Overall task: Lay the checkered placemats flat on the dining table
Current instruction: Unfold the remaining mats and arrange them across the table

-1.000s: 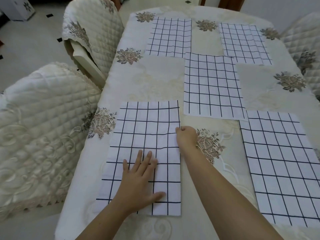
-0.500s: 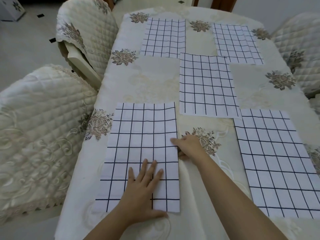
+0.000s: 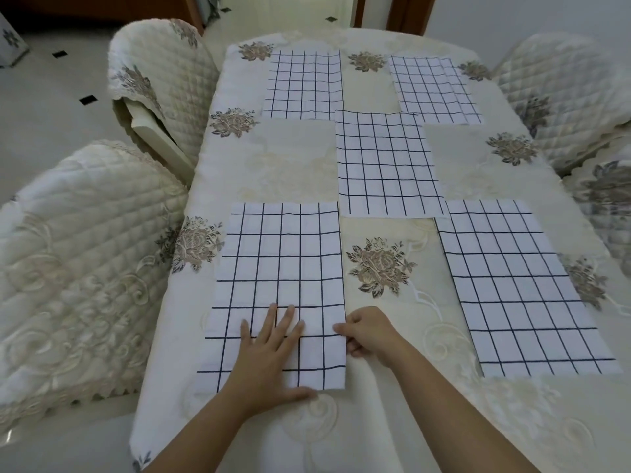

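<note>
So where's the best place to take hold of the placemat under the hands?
Pinch the placemat by its right long edge, coming from the right, as the right hand seems to. It lies thin and flat, that edge borders bare tablecloth, and the left hand presses flat on its near end.

We find no words, labels, brands, numbers or signs that we can read. Each checkered placemat [image 3: 280, 268] shows only dark grid lines on white, and the cloth over the tabletop [image 3: 290, 158] and the quilted chair covers [image 3: 68, 250] bear flower and scroll patterns only.
</note>
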Demonstrator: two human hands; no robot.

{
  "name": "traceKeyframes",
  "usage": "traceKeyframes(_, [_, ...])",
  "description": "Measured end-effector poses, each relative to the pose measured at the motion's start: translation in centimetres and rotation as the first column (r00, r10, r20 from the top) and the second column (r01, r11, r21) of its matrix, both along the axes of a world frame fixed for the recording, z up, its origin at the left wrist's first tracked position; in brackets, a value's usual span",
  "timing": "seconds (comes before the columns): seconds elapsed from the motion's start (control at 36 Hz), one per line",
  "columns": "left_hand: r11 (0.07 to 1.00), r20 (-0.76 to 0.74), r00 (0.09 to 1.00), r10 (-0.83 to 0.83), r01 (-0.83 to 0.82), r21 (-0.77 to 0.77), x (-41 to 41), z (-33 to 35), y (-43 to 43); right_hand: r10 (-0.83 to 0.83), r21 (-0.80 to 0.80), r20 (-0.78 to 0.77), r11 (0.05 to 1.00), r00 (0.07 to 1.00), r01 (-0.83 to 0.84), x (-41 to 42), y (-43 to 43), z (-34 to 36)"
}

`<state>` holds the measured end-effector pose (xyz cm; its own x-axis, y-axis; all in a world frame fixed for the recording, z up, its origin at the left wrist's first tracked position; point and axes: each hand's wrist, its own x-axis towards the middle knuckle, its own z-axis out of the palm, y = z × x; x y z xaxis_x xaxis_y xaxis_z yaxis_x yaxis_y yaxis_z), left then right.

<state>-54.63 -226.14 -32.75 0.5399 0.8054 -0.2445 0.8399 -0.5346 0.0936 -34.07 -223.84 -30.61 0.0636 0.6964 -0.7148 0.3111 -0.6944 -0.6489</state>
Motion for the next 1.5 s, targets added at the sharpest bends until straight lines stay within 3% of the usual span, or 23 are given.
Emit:
traceKeyframes(0.33, [1.0,-0.032,0.999,-0.003,0.002,-0.031,0.1,-0.3,0.6,-0.079,0.044,0.011,0.996,0.997,0.078,-0.3,-0.7,0.2])
traceKeyframes(0.58, [0.999,-0.006,1.0,-0.014,0.013,-0.05,-0.1,-0.5,0.4,0.024,0.085,0.154,0.996,0.988,-0.037,0.1,-1.0,0.3])
traceKeyframes(0.67, [0.998,0.055,0.997,0.045,-0.043,-0.042,0.1,-0.2,0.4,0.105,0.105,0.441,0.98,0.891,-0.167,0.1,-1.2,0.7])
traceKeyframes(0.75, [0.989,0.085,0.986,0.143,-0.14,-0.039,0.4,0.2,0.7,0.031,0.235,0.642,0.943,0.766,-0.235,-0.6,-1.3,0.8])
traceKeyframes(0.86, [0.978,0.171,0.964,0.206,-0.195,-0.075,0.7,-1.4,0.9,-0.048,0.44,0.805,0.716,0.591,-0.542,-3.5,-1.9,0.5])
traceKeyframes(0.94, [0.975,0.158,0.963,0.219,-0.213,-0.058,0.7,-2.6,0.8,0.119,0.354,0.849,0.595,0.514,-0.722,-5.2,-2.0,-0.8])
traceKeyframes(1.0, [0.968,0.16,0.956,0.245,-0.234,-0.087,0.8,-2.3,0.6,0.31,0.246,0.809,0.594,0.5,-0.766,-5.3,-2.3,-2.2])
traceKeyframes(1.03, [0.969,0.164,0.956,0.244,-0.233,-0.082,0.9,-1.9,0.6,0.296,0.25,0.819,0.587,0.491,-0.77,-5.1,-2.4,-2.8])
traceKeyframes(1.08, [0.978,0.137,0.969,0.207,-0.207,-0.012,1.0,-1.4,0.6,0.27,0.256,0.825,0.605,0.496,-0.754,-4.3,-2.8,-3.4])
traceKeyframes(1.17, [0.98,0.125,0.977,0.172,-0.183,0.081,1.1,-0.9,0.9,0.323,0.306,0.746,0.61,0.582,-0.731,-3.1,-2.5,-3.5])
traceKeyframes(1.31, [0.955,0.303,0.934,0.187,-0.245,0.166,2.9,-0.1,2.9,0.211,0.483,0.654,0.623,0.726,-0.616,-1.0,1.1,-1.3])
traceKeyframes(1.5, [0.963,0.37,0.916,0.157,-0.225,0.149,6.7,1.3,7.9,0.089,0.396,0.774,0.704,0.627,-0.589,2.3,9.9,0.6])
